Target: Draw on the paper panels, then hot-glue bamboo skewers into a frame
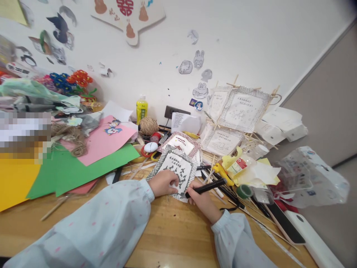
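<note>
A printed paper panel (175,168) with a patterned border and black characters lies on the wooden table (173,230). My left hand (164,183) rests on its lower left edge with fingers curled, pressing it down. My right hand (202,199) is closed round a black marker (208,187), whose tip touches the panel's lower right corner. Both arms wear pale blue sleeves.
Green (72,169), pink (103,143) and yellow (16,182) card sheets lie at left. A twine ball (148,126) and yellow bottle (141,108) stand by the wall. Paper lantern panels (242,108), bamboo sticks, green tape roll (244,191) and a plastic bag (309,178) crowd the right.
</note>
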`<state>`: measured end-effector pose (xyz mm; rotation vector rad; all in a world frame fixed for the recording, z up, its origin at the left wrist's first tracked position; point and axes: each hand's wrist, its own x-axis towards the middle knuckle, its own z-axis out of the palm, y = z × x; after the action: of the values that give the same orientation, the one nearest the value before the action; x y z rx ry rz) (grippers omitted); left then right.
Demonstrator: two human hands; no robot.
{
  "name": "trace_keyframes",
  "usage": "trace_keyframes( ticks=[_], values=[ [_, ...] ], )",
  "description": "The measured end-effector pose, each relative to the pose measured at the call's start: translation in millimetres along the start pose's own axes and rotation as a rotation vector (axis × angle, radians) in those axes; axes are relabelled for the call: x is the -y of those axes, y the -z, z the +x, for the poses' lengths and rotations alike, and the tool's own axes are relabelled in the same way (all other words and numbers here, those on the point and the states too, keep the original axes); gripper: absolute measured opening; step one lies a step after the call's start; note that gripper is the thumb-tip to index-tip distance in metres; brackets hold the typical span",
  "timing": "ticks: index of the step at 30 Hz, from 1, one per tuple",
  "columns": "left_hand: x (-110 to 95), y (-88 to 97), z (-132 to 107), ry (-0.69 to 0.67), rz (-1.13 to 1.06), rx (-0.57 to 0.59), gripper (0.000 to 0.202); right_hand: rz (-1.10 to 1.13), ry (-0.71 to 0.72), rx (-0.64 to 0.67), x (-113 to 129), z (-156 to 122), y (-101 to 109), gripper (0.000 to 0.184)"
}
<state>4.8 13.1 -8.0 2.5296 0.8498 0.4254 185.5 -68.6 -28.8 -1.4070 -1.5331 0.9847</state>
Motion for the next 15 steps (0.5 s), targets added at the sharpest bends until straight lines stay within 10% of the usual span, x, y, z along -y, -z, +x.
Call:
trace_keyframes(
  ticks=[15],
  values=[
    [-1.6, 1.0, 0.0, 0.008, 0.024, 0.013, 0.015, -0.05, 0.027, -0.013, -1.0, 1.5, 3.2, 0.026]
  ],
)
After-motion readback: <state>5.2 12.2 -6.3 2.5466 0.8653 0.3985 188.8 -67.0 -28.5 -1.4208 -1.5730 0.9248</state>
